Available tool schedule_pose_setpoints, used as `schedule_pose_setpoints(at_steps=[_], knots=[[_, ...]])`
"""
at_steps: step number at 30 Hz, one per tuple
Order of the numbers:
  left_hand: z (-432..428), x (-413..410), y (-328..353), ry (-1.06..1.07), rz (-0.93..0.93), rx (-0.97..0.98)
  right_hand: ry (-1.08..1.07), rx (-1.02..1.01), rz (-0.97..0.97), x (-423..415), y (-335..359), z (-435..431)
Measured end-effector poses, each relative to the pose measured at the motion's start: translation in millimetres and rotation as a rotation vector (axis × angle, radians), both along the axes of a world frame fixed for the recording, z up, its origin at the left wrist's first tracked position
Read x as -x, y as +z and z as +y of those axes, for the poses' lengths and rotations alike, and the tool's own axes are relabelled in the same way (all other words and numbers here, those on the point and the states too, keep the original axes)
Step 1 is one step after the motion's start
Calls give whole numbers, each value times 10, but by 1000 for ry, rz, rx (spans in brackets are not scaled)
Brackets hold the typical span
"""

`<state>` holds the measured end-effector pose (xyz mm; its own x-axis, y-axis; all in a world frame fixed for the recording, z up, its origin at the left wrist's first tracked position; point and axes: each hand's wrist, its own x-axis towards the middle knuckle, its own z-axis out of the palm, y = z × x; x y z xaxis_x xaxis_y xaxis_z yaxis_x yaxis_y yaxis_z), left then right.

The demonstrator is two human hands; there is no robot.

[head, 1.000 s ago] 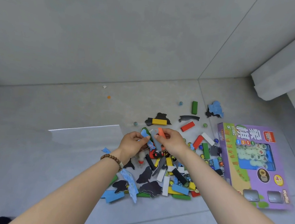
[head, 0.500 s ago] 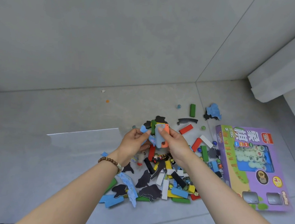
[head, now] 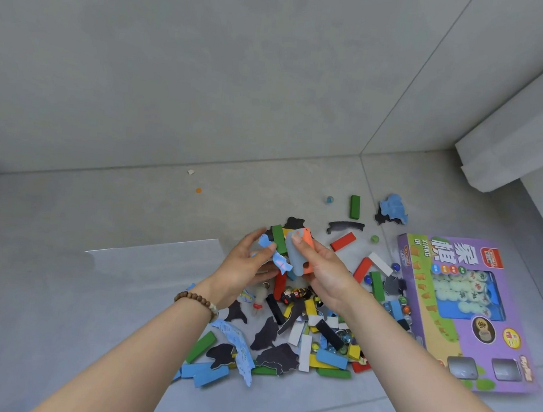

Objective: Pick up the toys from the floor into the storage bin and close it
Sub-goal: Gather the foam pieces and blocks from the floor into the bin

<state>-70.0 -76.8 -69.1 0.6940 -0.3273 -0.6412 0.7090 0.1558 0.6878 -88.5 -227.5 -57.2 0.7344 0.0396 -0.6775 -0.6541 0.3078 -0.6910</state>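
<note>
Left hand: the left hand [head: 245, 269] pinches a ragged blue card piece [head: 275, 258], with a green block [head: 278, 239] tucked behind its fingers.
Right hand: the right hand [head: 323, 271] grips a flat grey piece [head: 294, 256] stacked on an orange block [head: 306, 238], thumb on top.
Change: a second ago both hands were down in the heap, each with a single piece; now they are lifted clear, each holding two.
Meaning: probably a handful being gathered for one trip; nothing seems binned yet.
Toys: the pile [head: 305, 335] lies on the floor [head: 92, 321] under the wrists, a mix of hard painted rectangular blocks, thin dark card cut-outs with wavy edges, and glossy glass marbles.
Bin: a clear pale-edged panel [head: 155, 261] sits just left of the pile; whether it is the bin or its lid I cannot tell.
Around: a purple windowed game box [head: 456, 318] lies right of the pile; a lone green block [head: 354, 207] lies beyond.
</note>
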Motion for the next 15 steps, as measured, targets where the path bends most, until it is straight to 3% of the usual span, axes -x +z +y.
schedule_pose_setpoints(at_steps=[10, 15], knots=[[94, -28, 35, 37, 59, 9, -3, 144, -40, -50, 64, -38], [70, -12, 82, 64, 216, 209, 16, 265, -107, -58, 140, -15]])
